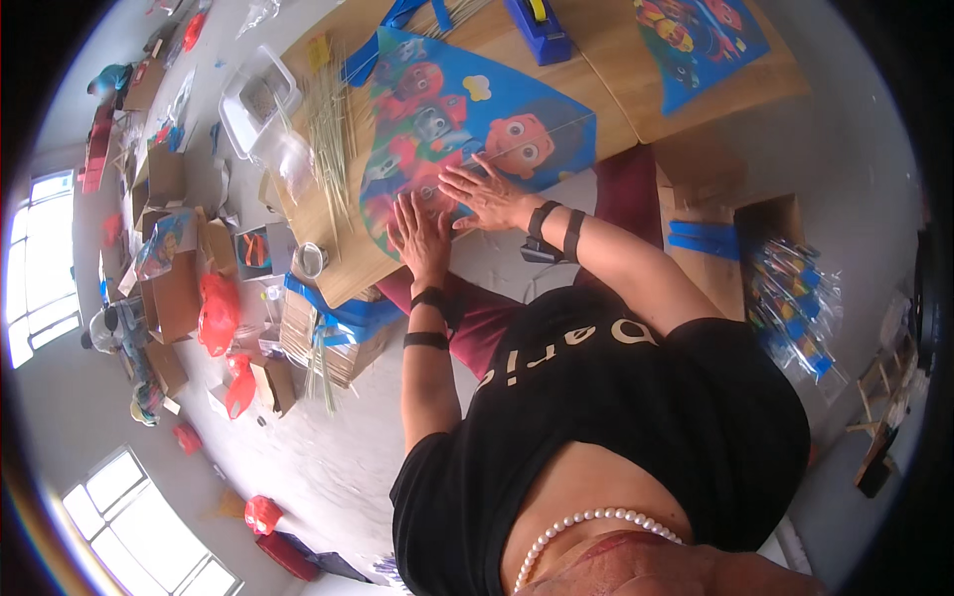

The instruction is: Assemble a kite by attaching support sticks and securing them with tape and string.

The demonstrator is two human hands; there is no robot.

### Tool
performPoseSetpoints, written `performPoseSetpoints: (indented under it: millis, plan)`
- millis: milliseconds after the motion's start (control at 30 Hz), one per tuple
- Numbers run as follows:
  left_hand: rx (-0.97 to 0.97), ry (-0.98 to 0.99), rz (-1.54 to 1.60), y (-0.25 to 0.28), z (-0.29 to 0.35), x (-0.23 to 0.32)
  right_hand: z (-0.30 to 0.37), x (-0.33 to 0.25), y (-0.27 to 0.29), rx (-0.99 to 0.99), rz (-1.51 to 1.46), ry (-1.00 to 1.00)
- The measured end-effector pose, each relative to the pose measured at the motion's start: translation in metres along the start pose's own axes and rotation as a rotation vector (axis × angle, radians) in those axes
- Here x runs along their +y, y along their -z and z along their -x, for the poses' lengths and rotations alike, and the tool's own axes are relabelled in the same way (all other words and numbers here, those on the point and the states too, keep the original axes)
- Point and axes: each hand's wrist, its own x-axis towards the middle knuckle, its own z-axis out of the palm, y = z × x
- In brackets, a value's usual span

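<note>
Flat on the wooden table [345,273], along its near edge: a blue printed sheet [452,70], partly beneath both hands and stretching mostly ahead of them, up the view and off to the right. Long axis hard to read under the lens's bend; cannot tell for certain whether greater from near end to far tip or out to the right corner. Nearer to the rounded near end at lower left, the left hand [422,241]; farther in and just beside it, toward the middle of the near edge, the right hand [487,199]. Both palm down with spread fingers, pressing or resting on the print, without any visible grip; cannot tell how much force. In looks, thin and smooth, pointed at the far tip, with crowded red and green cartoon figures on the left, a big-eyed round face toward the right, and a small yellow cloud-like patch above. Farther out, left of the sheet, a spread of thin pale sticks [331,149]; beyond its far side, a blue tape dispenser [542,32]; well apart to the right on the tabletop, a second printed sheet [686,74]; near the left table corner, a small round container [310,260].
</note>
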Motion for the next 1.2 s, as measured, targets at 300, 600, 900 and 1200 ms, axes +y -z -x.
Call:
performPoseSetpoints:
  millis: [300,600,900,1200]
  plan:
    - [0.027,-0.007,0.004,0.006,0.003,-0.003,0.066,0.076,0.031,0.128,0.042,-0.055]
    - [0.007,-0.015,0.022,0.004,0.002,-0.003,0.167,0.178,0.086,-0.008,0.140,-0.264]
    - [0.096,0.003,0.337,0.009,-0.006,-0.002,0.158,0.166,0.086,0.111,0.096,-0.283]
    - [-0.095,-0.506,0.227,0.001,-0.052,0.077,0.066,0.092,0.054,0.053,-0.080,-0.007]
